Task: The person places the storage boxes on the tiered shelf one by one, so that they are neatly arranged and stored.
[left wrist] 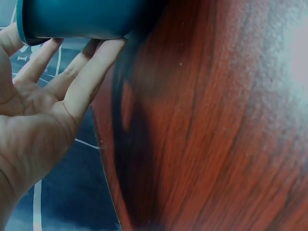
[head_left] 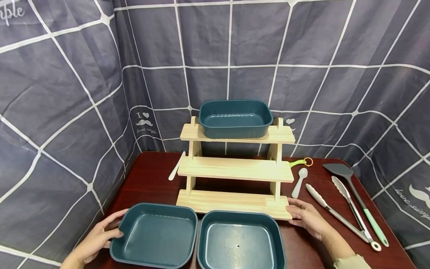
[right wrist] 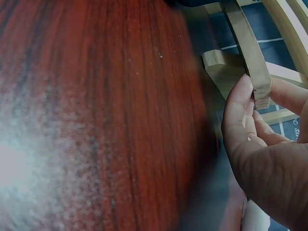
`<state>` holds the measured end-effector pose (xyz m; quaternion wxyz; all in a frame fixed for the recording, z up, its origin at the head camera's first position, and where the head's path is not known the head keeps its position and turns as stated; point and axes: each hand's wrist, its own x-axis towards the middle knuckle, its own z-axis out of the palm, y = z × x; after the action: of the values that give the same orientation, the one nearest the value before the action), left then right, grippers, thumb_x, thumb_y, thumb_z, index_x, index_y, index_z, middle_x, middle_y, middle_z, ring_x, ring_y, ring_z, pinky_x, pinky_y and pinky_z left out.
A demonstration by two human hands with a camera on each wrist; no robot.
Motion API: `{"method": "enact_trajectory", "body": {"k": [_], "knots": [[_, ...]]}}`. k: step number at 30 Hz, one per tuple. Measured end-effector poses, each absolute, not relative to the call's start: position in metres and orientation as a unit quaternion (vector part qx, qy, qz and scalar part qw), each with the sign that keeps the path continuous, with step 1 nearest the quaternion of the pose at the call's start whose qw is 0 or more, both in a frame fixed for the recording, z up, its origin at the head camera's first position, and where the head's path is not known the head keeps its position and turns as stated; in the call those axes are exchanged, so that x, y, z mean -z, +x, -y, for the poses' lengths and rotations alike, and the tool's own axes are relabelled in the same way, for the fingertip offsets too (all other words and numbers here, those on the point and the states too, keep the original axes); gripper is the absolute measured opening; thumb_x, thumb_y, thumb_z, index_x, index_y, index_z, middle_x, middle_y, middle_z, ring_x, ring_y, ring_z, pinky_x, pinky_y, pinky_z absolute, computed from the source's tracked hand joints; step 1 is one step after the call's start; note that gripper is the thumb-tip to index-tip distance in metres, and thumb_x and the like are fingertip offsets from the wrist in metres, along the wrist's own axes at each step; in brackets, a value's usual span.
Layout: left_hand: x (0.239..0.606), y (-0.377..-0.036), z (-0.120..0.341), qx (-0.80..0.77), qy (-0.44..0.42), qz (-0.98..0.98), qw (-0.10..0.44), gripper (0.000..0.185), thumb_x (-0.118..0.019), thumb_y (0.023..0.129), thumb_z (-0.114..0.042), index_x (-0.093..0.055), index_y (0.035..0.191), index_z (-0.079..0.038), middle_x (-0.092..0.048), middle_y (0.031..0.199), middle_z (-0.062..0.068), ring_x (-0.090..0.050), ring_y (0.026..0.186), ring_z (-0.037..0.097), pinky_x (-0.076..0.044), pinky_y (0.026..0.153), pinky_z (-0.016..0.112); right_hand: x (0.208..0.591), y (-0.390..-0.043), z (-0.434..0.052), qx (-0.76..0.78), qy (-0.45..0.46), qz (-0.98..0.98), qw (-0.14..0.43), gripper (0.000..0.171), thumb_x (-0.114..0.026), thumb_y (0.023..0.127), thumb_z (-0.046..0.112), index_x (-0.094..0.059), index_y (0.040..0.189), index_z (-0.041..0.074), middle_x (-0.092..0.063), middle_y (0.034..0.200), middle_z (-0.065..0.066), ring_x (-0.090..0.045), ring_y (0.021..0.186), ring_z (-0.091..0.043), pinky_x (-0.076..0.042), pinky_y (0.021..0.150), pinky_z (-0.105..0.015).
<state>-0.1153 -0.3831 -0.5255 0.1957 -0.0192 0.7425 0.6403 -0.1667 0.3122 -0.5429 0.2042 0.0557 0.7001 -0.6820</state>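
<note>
My left hand (head_left: 95, 239) grips the left edge of a dark teal plastic tray (head_left: 156, 235); in the left wrist view its fingers (left wrist: 91, 72) reach under the tray. A second teal tray (head_left: 238, 243) sits just to the right, in front of a three-step wooden stand (head_left: 235, 168). With my right hand (head_left: 307, 216) I pinch the right end of the stand's lowest board. The right wrist view shows the thumb and fingers on either side of that board end (right wrist: 261, 91). A third teal tray (head_left: 236, 129) rests on the top step.
Right of the stand lie a small white spoon (head_left: 300, 182), a yellow-green handle with a ring (head_left: 299, 162), tongs (head_left: 336, 213) and a grey spatula with a mint handle (head_left: 361, 198). A white stick-like utensil (head_left: 177, 166) lies left of the stand. Grey checked cloth (head_left: 252, 45) surrounds the dark red table (head_left: 151, 179).
</note>
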Motion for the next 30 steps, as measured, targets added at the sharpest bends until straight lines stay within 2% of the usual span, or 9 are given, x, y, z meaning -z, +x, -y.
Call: {"method": "enact_trajectory", "body": {"k": [4,13,20,30], "knots": [[0.521,-0.113,0.384,-0.652,-0.03,-0.732,0.197,0.065,-0.061,0.096,0.0,-0.051,0.151,-0.034,-0.062,0.134,0.002,-0.069,0.107,0.03,-0.061,0.078,0.056,0.543,-0.167,-0.312,0.687,0.055,-0.695,0.203,0.074,-0.06,0.105,0.018,-0.017,0.157,-0.014,-0.067,0.11,-0.004,-0.068,0.095,-0.014,-0.059,0.082,-0.033],[0.507,-0.109,0.38,-0.658,-0.041,-0.73,0.181,0.065,-0.06,0.097,-0.001,-0.053,0.147,-0.043,-0.066,0.127,-0.007,-0.071,0.103,0.032,-0.061,0.075,0.058,0.542,-0.167,-0.313,0.693,0.054,-0.688,0.208,0.076,-0.06,0.105,0.018,-0.014,0.157,-0.014,-0.068,0.11,-0.002,-0.068,0.094,-0.013,-0.059,0.081,-0.032],[0.497,-0.107,0.373,-0.662,-0.039,-0.734,0.148,0.067,-0.06,0.097,0.002,-0.049,0.153,-0.033,-0.069,0.123,-0.012,-0.072,0.1,0.029,-0.062,0.072,0.056,0.542,-0.167,-0.314,0.691,0.049,-0.69,0.212,0.076,-0.058,0.106,0.019,-0.013,0.157,-0.014,-0.068,0.111,-0.002,-0.068,0.096,-0.013,-0.059,0.082,-0.033],[0.476,-0.11,0.353,-0.69,-0.029,-0.714,0.117,0.065,-0.059,0.096,0.006,-0.05,0.153,-0.024,-0.072,0.122,-0.004,-0.074,0.09,0.029,-0.063,0.065,0.049,0.544,-0.167,-0.314,0.694,0.046,-0.687,0.21,0.075,-0.058,0.106,0.019,-0.014,0.157,-0.014,-0.068,0.111,-0.002,-0.068,0.096,-0.013,-0.058,0.082,-0.033]]}}
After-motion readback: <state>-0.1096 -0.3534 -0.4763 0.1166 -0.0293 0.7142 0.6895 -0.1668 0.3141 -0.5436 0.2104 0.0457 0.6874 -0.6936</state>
